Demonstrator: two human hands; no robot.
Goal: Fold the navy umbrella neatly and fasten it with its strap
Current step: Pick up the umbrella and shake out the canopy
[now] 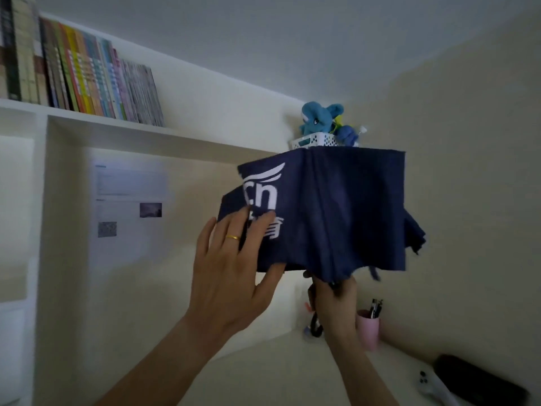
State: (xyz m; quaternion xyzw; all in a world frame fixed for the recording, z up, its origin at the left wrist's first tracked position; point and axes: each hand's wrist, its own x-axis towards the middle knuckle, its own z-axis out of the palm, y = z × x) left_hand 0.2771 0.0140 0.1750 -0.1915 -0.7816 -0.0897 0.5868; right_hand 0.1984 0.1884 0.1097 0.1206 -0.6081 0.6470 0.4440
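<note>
Both forearms are bare, no sleeves showing up to the frame's lower edge. The left hand (231,276) wears a thin gold ring (233,237) on one finger; the right hand (336,306), toward five o'clock, shows no jewellery

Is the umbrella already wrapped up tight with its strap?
No, the navy umbrella hangs loose with its panels spread, the left hand flat on the fabric and the right hand gripping below.

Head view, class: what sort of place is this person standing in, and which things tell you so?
Probably a study corner or desk nook at home. A shelf carries a row of books, a pink pen cup stands on the desk, and a printed sheet hangs on the wall.
</note>
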